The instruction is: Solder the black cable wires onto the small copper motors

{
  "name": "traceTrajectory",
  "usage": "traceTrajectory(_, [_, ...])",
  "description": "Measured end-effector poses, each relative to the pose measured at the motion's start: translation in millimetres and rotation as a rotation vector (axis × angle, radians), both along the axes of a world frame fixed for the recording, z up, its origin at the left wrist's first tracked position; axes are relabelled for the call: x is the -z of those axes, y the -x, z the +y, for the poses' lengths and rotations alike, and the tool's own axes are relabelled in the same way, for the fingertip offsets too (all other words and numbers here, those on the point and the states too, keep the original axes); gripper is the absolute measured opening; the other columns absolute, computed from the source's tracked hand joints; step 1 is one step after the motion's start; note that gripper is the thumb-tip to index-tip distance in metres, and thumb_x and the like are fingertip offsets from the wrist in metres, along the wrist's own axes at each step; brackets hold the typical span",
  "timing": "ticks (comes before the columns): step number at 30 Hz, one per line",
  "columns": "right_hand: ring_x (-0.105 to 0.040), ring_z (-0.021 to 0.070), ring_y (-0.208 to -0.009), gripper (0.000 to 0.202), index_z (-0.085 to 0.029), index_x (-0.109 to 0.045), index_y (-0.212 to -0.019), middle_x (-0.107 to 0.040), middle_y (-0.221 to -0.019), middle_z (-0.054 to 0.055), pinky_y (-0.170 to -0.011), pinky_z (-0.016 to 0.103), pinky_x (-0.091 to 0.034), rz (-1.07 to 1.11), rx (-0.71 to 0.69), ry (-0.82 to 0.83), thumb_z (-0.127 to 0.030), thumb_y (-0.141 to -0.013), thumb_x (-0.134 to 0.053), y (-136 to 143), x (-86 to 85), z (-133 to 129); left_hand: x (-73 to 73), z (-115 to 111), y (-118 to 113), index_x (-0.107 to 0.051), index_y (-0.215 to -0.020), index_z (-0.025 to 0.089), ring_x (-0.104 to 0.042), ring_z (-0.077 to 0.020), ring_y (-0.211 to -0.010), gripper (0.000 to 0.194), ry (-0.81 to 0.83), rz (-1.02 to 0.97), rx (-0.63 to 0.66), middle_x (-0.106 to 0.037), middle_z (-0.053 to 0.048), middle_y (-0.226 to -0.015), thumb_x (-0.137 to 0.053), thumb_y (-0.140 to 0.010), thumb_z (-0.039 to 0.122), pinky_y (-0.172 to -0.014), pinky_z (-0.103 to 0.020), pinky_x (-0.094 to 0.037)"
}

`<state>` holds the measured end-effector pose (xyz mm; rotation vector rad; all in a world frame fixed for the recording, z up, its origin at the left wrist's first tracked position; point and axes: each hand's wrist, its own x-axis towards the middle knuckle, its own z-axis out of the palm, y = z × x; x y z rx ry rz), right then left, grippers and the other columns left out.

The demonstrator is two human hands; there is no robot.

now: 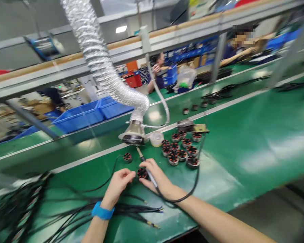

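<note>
The right hand (pixel 158 179), near the middle of the frame, has its grip closed around the iron (pixel 143 158), whose tip points to the upper left. The cord (pixel 196 184) of the iron loops across the right forearm. The motor (pixel 142 173) lies between the two hands, in the lower middle of the frame. I cannot tell whether the right thumb touches it. The left hand (pixel 119 185), which has a blue band (pixel 102 211) at its wrist, is just beside the motor on its left side. Its thumb and finger are together at the tips, but I cannot tell if something thin is between them.

A single small motor (pixel 127 157) sits above the left hand, and a group of motors (pixel 181 155) stands right of centre on the green tabletop (pixel 230 152). Black cables (pixel 91 212) spread over the lower left. The silver hose (pixel 103 64) comes down from the upper left, with its hood (pixel 133 136) above the iron's tip. Blue bins (pixel 78 116) are at left behind.
</note>
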<state>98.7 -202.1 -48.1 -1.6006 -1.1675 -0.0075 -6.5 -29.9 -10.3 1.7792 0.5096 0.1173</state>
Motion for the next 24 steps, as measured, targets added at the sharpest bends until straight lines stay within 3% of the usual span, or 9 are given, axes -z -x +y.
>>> traceTrajectory(6, [-0.058,0.0184,-0.100,0.044,-0.025,-0.048,-0.125,-0.047,-0.117,0.007,-0.089,0.032,-0.052,-0.004,-0.002,0.012,-0.014,-0.085,-0.062,-5.2,6.4,10.9,-1.3,6.7,-1.4,-0.064,-0.079,0.012,-0.029,-0.0042,-0.046,0.042,0.035,-0.011,0.027,-0.058,-0.001,-0.065,-0.066,-0.080,0.054,-0.045,-0.022,-0.017])
traceTrajectory(13, [-0.060,0.0196,-0.100,0.037,-0.024,-0.050,-0.122,-0.048,-0.115,0.008,-0.087,0.032,-0.054,-0.046,0.028,0.001,-0.018,-0.087,-0.062,-5.6,3.4,13.0,1.2,5.5,-5.3,-0.063,-0.078,0.011,-0.025,-0.0024,-0.042,0.046,0.202,-0.023,0.107,-0.053,0.003,-0.061,-0.067,-0.079,0.057,-0.043,-0.023,-0.012])
traceTrajectory(19, [-0.059,0.0212,-0.103,0.038,-0.025,-0.050,-0.122,-0.050,-0.115,0.008,-0.091,0.035,-0.053,-0.051,0.015,0.010,-0.018,-0.087,-0.063,-7.3,3.8,15.0,-4.9,18.7,-14.7,-0.063,-0.076,0.013,-0.033,-0.0045,-0.046,0.049,0.013,-0.074,-0.077,-0.055,0.002,-0.062,-0.061,-0.082,0.061,-0.046,-0.022,-0.022])
traceTrajectory(22, [-0.058,0.0217,-0.104,0.039,-0.026,-0.050,-0.122,-0.051,-0.115,0.008,-0.092,0.037,-0.052,-0.066,0.023,-0.009,-0.018,-0.087,-0.064,-7.7,3.5,16.2,-1.2,18.2,-24.7,-0.062,-0.070,0.013,-0.044,-0.0073,-0.054,0.040,-0.072,-0.108,-0.054,-0.056,0.001,-0.061,-0.061,-0.083,0.051,-0.054,-0.021,-0.031])
traceTrajectory(24, [-0.059,0.0217,-0.102,0.037,-0.026,-0.051,-0.121,-0.052,-0.113,0.007,-0.091,0.037,-0.052,-0.077,0.039,-0.018,-0.018,-0.087,-0.064,-7.8,2.8,17.0,2.1,16.8,-28.4,-0.062,-0.071,0.013,-0.044,-0.0070,-0.054,0.035,-0.046,-0.112,-0.011,-0.056,0.000,-0.063,-0.059,-0.083,0.046,-0.053,-0.021,-0.031])
